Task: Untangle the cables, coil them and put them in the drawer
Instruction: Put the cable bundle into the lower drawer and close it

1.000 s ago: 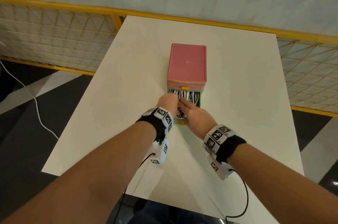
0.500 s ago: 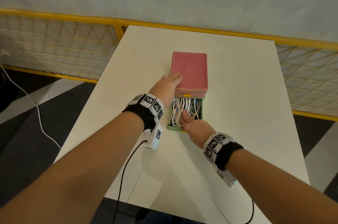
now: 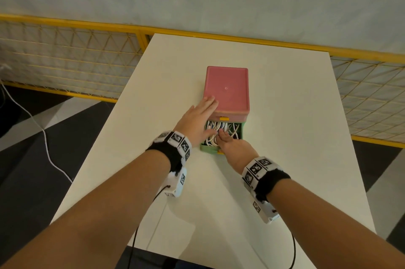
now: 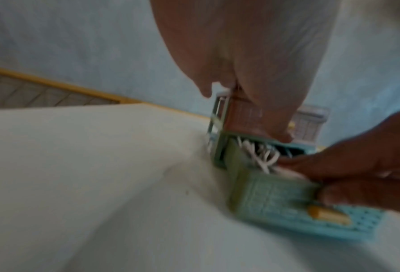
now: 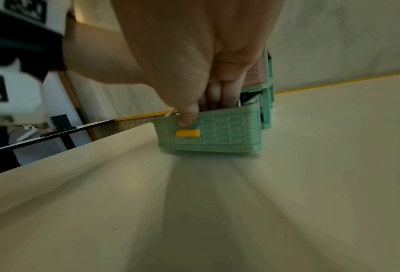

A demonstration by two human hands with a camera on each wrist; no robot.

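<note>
A small drawer unit with a pink top (image 3: 228, 88) stands mid-table. Its green basket-weave drawer (image 3: 209, 149) is pulled out toward me and is full of white cables (image 3: 219, 128). My left hand (image 3: 202, 113) lies flat on the near left corner of the pink top, with the fingers straight. My right hand (image 3: 228, 143) is at the drawer's front. In the right wrist view its thumb (image 5: 189, 117) presses the front wall of the drawer (image 5: 217, 132) just above the yellow handle (image 5: 187, 132). The fingers curl over the rim onto the cables (image 4: 261, 154).
The white table (image 3: 285, 115) is bare around the unit. A yellow mesh fence (image 3: 65, 56) runs behind and beside it below a pale wall. A white cord (image 3: 32, 119) lies on the dark floor at left. Black wires hang from my wrist cameras.
A second ago both hands were on the cables at the drawer's front. My left hand has moved up onto the pink top. My right hand has stayed at the drawer front.
</note>
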